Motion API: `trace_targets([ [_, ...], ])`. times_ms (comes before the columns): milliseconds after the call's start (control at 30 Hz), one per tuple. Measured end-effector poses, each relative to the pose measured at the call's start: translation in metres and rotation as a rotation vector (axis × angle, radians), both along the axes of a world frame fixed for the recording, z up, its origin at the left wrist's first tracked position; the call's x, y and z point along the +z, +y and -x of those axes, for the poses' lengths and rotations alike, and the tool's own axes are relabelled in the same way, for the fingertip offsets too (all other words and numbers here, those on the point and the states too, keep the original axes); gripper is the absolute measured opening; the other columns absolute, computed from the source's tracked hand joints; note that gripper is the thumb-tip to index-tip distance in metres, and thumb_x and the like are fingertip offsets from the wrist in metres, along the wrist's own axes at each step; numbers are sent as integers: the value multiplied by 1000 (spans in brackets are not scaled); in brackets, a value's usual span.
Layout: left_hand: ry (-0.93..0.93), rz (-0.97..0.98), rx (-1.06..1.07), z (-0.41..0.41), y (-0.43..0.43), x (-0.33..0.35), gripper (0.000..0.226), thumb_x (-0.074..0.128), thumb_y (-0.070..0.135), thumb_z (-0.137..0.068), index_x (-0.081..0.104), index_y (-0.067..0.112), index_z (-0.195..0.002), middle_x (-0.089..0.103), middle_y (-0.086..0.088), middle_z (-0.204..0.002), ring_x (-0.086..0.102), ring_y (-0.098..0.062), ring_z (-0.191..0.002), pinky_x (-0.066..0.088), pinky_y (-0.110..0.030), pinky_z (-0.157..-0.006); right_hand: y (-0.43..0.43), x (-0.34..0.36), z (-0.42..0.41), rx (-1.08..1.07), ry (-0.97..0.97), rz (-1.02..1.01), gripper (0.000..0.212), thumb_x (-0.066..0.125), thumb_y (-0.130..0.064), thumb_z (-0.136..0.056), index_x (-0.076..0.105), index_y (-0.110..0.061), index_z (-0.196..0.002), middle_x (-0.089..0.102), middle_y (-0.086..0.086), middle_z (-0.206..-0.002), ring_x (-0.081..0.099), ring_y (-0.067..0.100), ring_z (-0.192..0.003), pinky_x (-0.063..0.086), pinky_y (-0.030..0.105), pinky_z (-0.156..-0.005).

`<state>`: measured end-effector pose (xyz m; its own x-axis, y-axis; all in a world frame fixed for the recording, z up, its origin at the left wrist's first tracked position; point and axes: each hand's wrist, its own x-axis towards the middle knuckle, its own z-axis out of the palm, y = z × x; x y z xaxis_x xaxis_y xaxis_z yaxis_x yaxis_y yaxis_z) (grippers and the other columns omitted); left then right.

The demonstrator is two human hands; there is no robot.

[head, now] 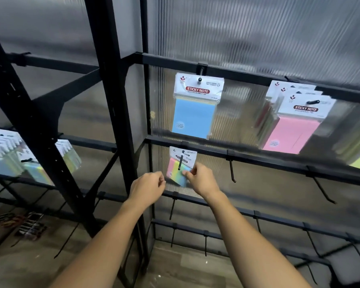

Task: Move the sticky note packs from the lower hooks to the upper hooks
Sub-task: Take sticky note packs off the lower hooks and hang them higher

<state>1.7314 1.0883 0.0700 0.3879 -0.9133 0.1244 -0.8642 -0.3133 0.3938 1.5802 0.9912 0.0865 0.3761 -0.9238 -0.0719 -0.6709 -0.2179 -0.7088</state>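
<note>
A rainbow pack [175, 171] is hung on a hook [181, 162] at the centre of the frame, under the middle rail [258, 159]. Its right edge is pinched by the right hand [200, 179]. The left hand [149, 186] is held just left of it, fingers curled, nothing grasped. A blue pack [193, 119] and pink pack [291, 134] are hung higher, at upper right.

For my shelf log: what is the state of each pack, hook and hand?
Striped pack: on lower hook.
Right hand: pinches striped pack.
Left hand: fingers curled, holds nothing.
Blue pack: hangs on upper hook.
Pink packs: hang on another upper hook.
Neighbouring hook: bare.
</note>
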Motion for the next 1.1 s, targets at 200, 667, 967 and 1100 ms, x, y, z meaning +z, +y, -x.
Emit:
trace_targets([
  [200, 22, -26, -11, -3, -13, -3, 11, 52, 33, -93, 60, 26, -94, 69, 8, -94, 62, -16, -84, 45, -28, -67, 18, 5, 20, 49, -112, 46, 11, 60, -25, -95, 56, -16, -90, 67, -1, -90, 64, 19, -84, 55, 38, -79],
  [667, 242, -50, -15, 0, -46, 3, 43, 59, 24, -86, 48, 27, -127, 48, 2, -116, 57, -25, -104, 49, -42, -86, 56, 47, 55, 162, -93, 197, 9, 52, -29, -99, 54, -21, -94, 62, -8, -89, 52, 9, -74, 42, 28, -68],
  [967, 386, 109, -8, 18, -62, -14, 25, 69, 20, -86, 60, 20, -109, 51, 7, -100, 51, -11, -89, 46, -31, -77, 60, 51, 77, 84, -89, 174, 10, 51, -30, -100, 50, -25, -91, 60, -12, -88, 52, 5, -74, 42, 25, -65],
  [1100, 529, 237, -17, 26, -56, -25, 12, 72, 12, -82, 63, 10, -90, 57, 1, -80, 52, -14, -72, 39, -23, -59, 63, 52, 84, 61, -67, 163, 10, 50, -31, -100, 51, -24, -93, 60, -12, -90, 52, 1, -74, 42, 22, -63],
])
